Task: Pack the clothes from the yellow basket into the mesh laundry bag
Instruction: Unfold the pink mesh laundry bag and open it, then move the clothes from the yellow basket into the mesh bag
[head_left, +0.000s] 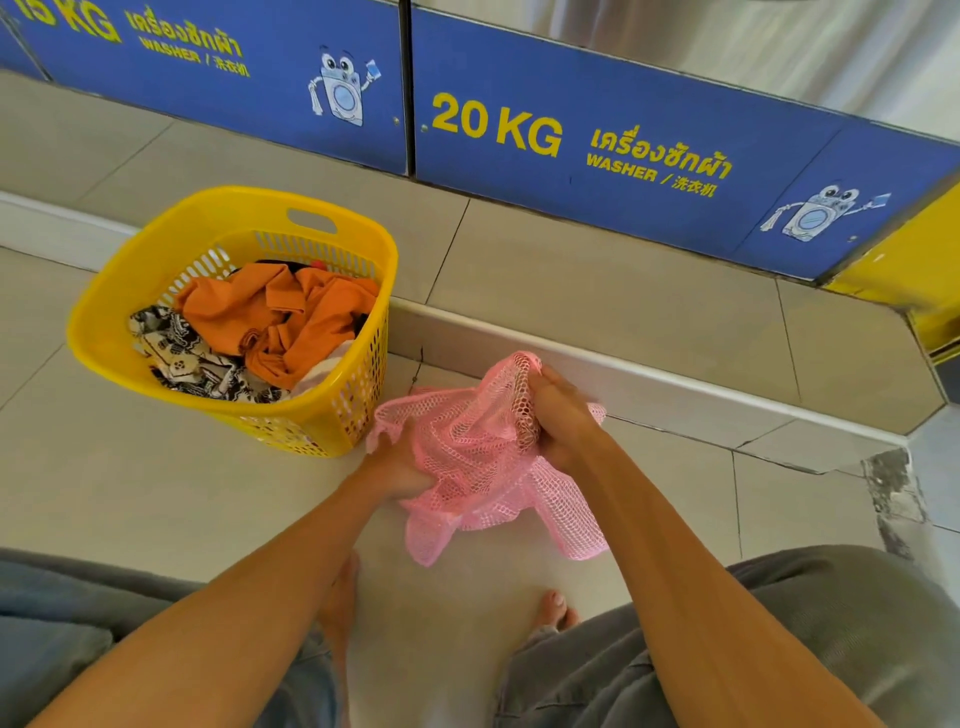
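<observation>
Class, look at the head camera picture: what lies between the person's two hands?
In the head view, the pink mesh bag bunches between the left hand and the right hand; both grip it, near the yellow basket.

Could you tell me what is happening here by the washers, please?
A person crouches on the tiled floor, gripping a crumpled pink mesh laundry bag with both hands: left hand, right hand. The bag looks empty. Beside it, the yellow plastic basket holds an orange garment and a black-and-white patterned cloth, not yet packed.

Yellow basket (358, 270) mouth lies open above; raised step (649, 384) flanks it.
</observation>
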